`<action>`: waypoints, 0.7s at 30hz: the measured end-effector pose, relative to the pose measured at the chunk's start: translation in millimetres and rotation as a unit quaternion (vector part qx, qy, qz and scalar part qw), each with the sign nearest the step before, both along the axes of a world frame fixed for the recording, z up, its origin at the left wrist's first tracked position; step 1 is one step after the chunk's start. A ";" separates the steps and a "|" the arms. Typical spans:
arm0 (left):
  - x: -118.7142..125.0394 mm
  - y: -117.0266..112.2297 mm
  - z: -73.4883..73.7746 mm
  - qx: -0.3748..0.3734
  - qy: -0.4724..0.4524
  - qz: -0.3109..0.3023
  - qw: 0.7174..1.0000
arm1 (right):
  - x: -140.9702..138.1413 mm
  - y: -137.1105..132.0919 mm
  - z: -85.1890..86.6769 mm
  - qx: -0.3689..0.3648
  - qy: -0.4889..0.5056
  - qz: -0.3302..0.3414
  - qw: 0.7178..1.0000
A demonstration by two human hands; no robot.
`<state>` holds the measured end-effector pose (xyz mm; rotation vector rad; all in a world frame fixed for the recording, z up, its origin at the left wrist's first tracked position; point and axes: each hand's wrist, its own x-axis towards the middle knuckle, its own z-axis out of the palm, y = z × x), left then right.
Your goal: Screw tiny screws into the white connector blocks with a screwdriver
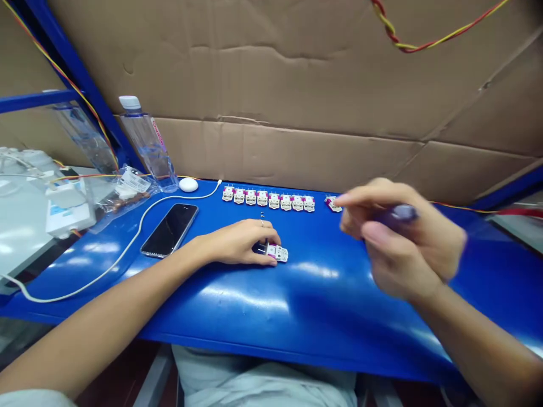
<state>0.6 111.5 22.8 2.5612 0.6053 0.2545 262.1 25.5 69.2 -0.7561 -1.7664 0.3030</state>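
lying on the desk (322,316), a white module (276,252) is held under the curled left hand (237,243) — a dark tool (396,215) is gripped in the blurred right hand (407,249), and the module row (268,199) could be knocked by a hurried swing.

Blue bench (297,316): white circuit modules (268,199) in row, smartphone (169,230), white cable (142,213)

A black smartphone (169,229) lies on the blue workbench (322,316), just beside a white cable (146,209). A clear water bottle (148,147) stands far left, before corrugated cardboard (271,68).
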 end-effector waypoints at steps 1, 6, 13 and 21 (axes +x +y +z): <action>-0.6 0.5 0.4 0.003 -0.001 0.001 1.000 | -4.4 13.1 -4.7 -0.029 0.000 0.018 0.999; -7.4 5.9 6.6 0.018 0.021 0.002 1.000 | -21.4 61.5 -32.3 -0.034 -0.094 -0.028 0.995; -14.4 8.5 12.4 0.042 0.045 -0.005 0.998 | -18.2 67.3 -62.7 -0.133 -0.037 -0.040 0.990; -14.2 8.1 8.3 0.044 0.036 -0.004 0.998 | -19.2 74.5 -74.7 -0.173 -0.059 -0.015 0.983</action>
